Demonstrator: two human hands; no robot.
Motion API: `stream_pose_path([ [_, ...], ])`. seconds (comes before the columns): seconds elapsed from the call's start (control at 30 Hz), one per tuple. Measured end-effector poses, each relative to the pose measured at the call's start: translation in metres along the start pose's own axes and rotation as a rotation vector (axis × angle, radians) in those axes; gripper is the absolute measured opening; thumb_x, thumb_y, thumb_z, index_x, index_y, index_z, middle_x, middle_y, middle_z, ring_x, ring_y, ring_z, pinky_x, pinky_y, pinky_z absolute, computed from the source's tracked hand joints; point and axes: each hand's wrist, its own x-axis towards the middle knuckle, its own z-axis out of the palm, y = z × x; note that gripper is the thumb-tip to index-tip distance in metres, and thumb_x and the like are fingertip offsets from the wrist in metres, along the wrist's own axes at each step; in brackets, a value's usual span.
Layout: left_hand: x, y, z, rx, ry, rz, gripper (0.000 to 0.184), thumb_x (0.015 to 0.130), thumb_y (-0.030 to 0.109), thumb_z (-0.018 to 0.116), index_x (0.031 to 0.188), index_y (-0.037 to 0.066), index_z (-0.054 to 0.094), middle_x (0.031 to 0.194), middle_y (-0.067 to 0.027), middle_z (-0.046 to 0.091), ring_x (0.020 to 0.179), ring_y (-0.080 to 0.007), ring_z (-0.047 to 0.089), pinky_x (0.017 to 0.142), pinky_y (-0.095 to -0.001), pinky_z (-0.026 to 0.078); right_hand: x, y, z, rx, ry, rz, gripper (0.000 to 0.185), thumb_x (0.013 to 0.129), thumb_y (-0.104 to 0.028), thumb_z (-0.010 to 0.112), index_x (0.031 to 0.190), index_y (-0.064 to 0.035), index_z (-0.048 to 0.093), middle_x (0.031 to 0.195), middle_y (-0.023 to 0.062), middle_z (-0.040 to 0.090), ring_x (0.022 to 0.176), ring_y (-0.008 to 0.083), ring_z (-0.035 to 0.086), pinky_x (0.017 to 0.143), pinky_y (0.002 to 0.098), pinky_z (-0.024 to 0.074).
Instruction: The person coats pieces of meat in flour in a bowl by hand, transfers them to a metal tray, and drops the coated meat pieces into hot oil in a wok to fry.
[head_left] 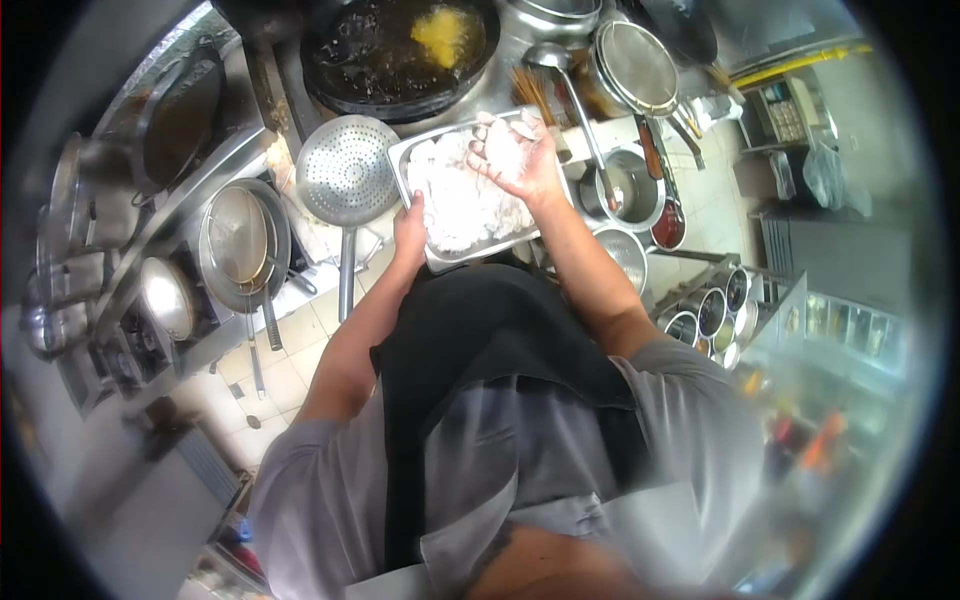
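A rectangular metal tray (434, 262) is tilted slightly in front of my apron, filled with white, floury pieces (455, 205). My left hand (410, 228) grips the tray's left edge. Over the tray's upper right part, my right hand (520, 165) is palm up with curled fingers, and white-coated pieces lie in it. Just beyond the tray, a large black wok (330, 95) holds dark oil with a yellow, frying clump (440, 38) at its right side.
A perforated skimmer (347, 170) lies left of the tray. To the right are a ladle (575, 95), a round strainer (638, 68) and a metal pot (640, 170). Pans with a mesh strainer (238, 235) stand at the left. Several containers (711, 312) sit on the right.
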Motion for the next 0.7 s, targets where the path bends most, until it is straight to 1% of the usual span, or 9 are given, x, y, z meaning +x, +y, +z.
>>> stream_pose_path([
  [0.1, -0.007, 0.005, 0.004, 0.021, 0.014, 0.014, 0.049, 0.098, 0.038, 0.057, 0.119, -0.007, 0.059, 0.096, -0.0082, 0.064, 0.081, -0.0148, 0.06, 0.072, -0.0297, 0.05, 0.014, -0.015, 0.016, -0.063, -0.168, 0.109, 0.065, 0.093, -0.055, 0.047, 0.123, 0.0028, 0.057, 0.109, 0.0184, 0.064, 0.103, 0.0359, 0.059, 0.094, 0.0503, 0.046],
  [0.17, -0.009, -0.001, -0.001, 0.023, 0.029, 0.021, 0.05, 0.098, 0.038, 0.057, 0.12, -0.007, 0.058, 0.098, -0.0091, 0.064, 0.083, -0.0159, 0.061, 0.074, -0.0303, 0.05, 0.015, -0.025, 0.02, -0.224, -0.064, 0.106, 0.074, 0.094, -0.063, 0.041, 0.125, 0.0023, 0.057, 0.108, 0.0186, 0.065, 0.096, 0.0332, 0.064, 0.086, 0.0473, 0.0517],
  [0.23, 0.0, -0.008, -0.003, 0.016, 0.03, 0.013, 0.053, 0.098, 0.039, 0.058, 0.122, -0.008, 0.057, 0.102, -0.011, 0.064, 0.087, -0.0183, 0.062, 0.078, -0.0314, 0.051, 0.028, -0.05, -0.018, -0.418, -0.075, 0.381, 0.07, 0.096, -0.06, 0.041, 0.126, 0.0014, 0.056, 0.108, 0.0174, 0.066, 0.087, 0.0293, 0.068, 0.076, 0.0425, 0.0567],
  [0.27, 0.005, -0.012, -0.005, -0.006, 0.021, 0.008, 0.057, 0.097, 0.04, 0.059, 0.124, -0.01, 0.055, 0.107, -0.0131, 0.064, 0.091, -0.0207, 0.063, 0.081, -0.0336, 0.052, 0.031, -0.044, -0.019, -0.569, 0.121, 0.309, 0.068, 0.095, -0.059, 0.047, 0.125, 0.0007, 0.057, 0.104, 0.0163, 0.068, 0.08, 0.0241, 0.069, 0.065, 0.0347, 0.0583],
  [0.37, -0.004, -0.005, 0.0, 0.013, 0.037, -0.015, 0.057, 0.098, 0.042, 0.057, 0.121, -0.01, 0.055, 0.106, -0.0144, 0.065, 0.092, -0.0221, 0.065, 0.082, -0.0357, 0.054, 0.023, -0.046, 0.008, -0.981, 0.391, 0.269, 0.06, 0.092, -0.053, 0.059, 0.12, 0.0002, 0.061, 0.099, 0.0156, 0.068, 0.082, 0.0206, 0.068, 0.064, 0.0307, 0.0569],
  [0.43, -0.005, -0.003, 0.003, 0.006, 0.044, 0.005, 0.06, 0.097, 0.044, 0.057, 0.122, -0.01, 0.054, 0.109, -0.0156, 0.065, 0.095, -0.0235, 0.066, 0.084, -0.0366, 0.054, 0.02, -0.051, 0.013, -1.086, 0.31, 0.319, 0.048, 0.093, -0.046, 0.063, 0.11, -0.0006, 0.063, 0.084, 0.0108, 0.066, 0.067, 0.0159, 0.064, 0.052, 0.0263, 0.0509],
  [0.47, -0.008, -0.001, 0.006, 0.01, 0.06, -0.009, 0.062, 0.096, 0.045, 0.058, 0.123, -0.011, 0.054, 0.11, -0.016, 0.065, 0.095, -0.0239, 0.066, 0.085, -0.037, 0.054, 0.031, -0.051, -0.008, -1.077, 0.137, 0.34, 0.036, 0.097, -0.038, 0.061, 0.101, -0.0022, 0.063, 0.071, 0.0049, 0.06, 0.049, 0.0126, 0.053, 0.041, 0.0258, 0.0418],
  [0.5, -0.009, -0.001, 0.008, 0.013, 0.077, -0.026, 0.064, 0.096, 0.046, 0.058, 0.123, -0.011, 0.053, 0.111, -0.0165, 0.065, 0.096, -0.0243, 0.066, 0.086, -0.0375, 0.054, 0.03, -0.042, 0.001, -1.09, 0.219, 0.271, 0.034, 0.099, -0.037, 0.057, 0.089, -0.0045, 0.06, 0.061, 0.0008, 0.052, 0.039, 0.0095, 0.041, 0.035, 0.0257, 0.0316],
  [0.7, -0.016, 0.008, 0.017, 0.084, 0.127, -0.025, 0.07, 0.093, 0.049, 0.061, 0.126, -0.011, 0.052, 0.117, -0.0173, 0.062, 0.102, -0.0243, 0.064, 0.091, -0.0376, 0.052, 0.056, -0.054, 0.0, -1.031, 0.148, 0.393, 0.041, 0.098, -0.045, 0.056, 0.083, -0.0071, 0.055, 0.058, -0.0002, 0.048, 0.039, 0.009, 0.039, 0.034, 0.0262, 0.0264],
])
